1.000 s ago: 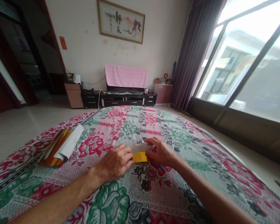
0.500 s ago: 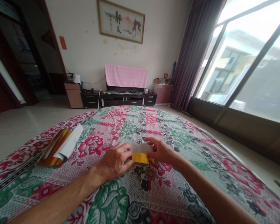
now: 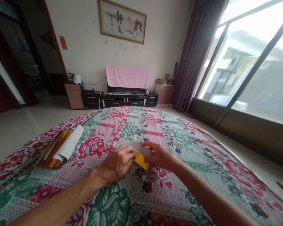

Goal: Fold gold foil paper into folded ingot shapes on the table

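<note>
Paper (image 3: 140, 159), gold along its near strip and pale on the part beyond, sits between the two hands on the patterned cloth (image 3: 132, 201) that covers the surface. The hands come in from the near side of the paper, one at each end. Its gold strip runs aslant: the left end is farther from the person, while the right end points nearer and ends in a corner angled toward the person.

The left hand (image 3: 115, 162) is at the paper's left end, palm down, its fingers bunched close together and seeming to pinch that edge. The right hand (image 3: 162, 156) is at the paper's right end, with its thumb by the gold strip and its forefinger curved over toward the pale part, so the two are spread with paper between them; how firmly they press, I cannot tell. Neither hand is clearly nearer, since both appear to touch the paper, but the low gold corner lies closest to the right thumb.

Left of the paper and well apart from it, a loose pile of curled gold and white sheets (image 3: 72, 142) leans on the cloth. Far beyond the paper stand a low black cabinet (image 3: 116, 103) and, above it, a pink cover (image 3: 128, 76).
</note>
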The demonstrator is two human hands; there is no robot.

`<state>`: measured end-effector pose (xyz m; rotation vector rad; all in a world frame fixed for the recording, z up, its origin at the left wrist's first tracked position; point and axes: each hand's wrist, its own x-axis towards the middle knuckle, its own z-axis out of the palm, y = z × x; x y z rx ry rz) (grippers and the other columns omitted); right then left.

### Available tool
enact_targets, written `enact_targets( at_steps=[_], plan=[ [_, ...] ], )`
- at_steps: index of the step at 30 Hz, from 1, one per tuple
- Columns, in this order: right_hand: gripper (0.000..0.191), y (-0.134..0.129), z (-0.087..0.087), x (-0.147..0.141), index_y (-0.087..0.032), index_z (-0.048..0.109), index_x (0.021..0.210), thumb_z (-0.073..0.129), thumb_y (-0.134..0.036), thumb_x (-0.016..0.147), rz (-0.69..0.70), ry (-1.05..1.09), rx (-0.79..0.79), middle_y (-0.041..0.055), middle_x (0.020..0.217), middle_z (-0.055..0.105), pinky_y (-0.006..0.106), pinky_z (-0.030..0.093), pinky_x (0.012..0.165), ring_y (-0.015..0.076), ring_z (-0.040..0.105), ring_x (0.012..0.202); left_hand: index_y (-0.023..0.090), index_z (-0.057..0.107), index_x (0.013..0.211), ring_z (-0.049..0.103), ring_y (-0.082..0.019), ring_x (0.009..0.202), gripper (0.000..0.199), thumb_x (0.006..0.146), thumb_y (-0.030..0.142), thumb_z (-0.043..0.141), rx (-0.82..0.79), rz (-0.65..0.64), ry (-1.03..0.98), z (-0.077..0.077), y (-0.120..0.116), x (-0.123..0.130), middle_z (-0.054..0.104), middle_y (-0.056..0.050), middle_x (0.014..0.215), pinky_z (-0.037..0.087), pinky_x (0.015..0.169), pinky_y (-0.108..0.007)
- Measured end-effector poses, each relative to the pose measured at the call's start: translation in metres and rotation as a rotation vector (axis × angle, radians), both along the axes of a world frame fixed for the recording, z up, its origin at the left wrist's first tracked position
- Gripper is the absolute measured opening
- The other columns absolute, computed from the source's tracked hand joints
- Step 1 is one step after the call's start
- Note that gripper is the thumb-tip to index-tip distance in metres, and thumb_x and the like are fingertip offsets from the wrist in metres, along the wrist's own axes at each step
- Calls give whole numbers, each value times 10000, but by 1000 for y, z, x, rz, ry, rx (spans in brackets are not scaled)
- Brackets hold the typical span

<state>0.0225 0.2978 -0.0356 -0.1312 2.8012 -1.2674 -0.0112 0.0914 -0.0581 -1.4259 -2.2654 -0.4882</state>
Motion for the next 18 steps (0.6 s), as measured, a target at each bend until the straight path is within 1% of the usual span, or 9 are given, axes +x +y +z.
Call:
enact_targets(
  at_steps=[4,6,8,10,13,15,18],
  plan=[
    [395,-8,-4,1,-184,621,1008,573,-179,615,-44,35,43,-15,631,597,199,354,441,86,476,512,145,664,912,553,-204,924,279,891,222,397,12,7,-2,-2,-1,-3,625,-102,962,509,768,-380],
    [296,-9,-1,3,-174,635,941,568,-205,654,-16,20,20,-1,640,610,194,368,446,93,506,527,148,663,925,556,-199,920,272,886,216,402,24,-1,-2,-1,-1,-4,633,-95,940,506,770,-376],
    [226,-7,5,5,-166,637,913,517,-226,730,48,-37,-41,10,625,616,187,373,439,95,535,520,153,661,937,559,-195,915,268,883,212,405,27,-10,-6,0,-2,-4,638,-87,916,502,768,-370],
    [245,-3,12,7,-167,643,917,440,-245,803,119,-93,-75,13,595,616,180,362,421,89,540,482,161,663,934,562,-190,907,264,880,215,410,19,-21,-10,2,-2,-3,639,-80,901,499,764,-360],
    [279,6,20,9,-173,661,907,402,-243,831,174,-104,-19,-2,545,598,176,368,430,82,530,461,176,669,905,564,-179,884,258,875,214,416,3,-31,-7,4,-3,-3,635,-70,891,496,755,-344],
    [283,13,23,9,-191,664,924,411,-194,798,206,-108,40,-10,549,600,179,381,451,85,534,478,179,671,890,562,-174,872,260,874,212,414,-1,-28,-2,5,-3,-2,631,-68,893,494,748,-338],
    [316,23,22,10,-228,685,914,490,-135,682,255,-38,157,-31,585,606,181,363,449,77,495,477,172,672,864,556,-177,862,274,882,226,404,-2,-22,11,5,-2,-1,628,-71,881,489,748,-347]
  ],
)
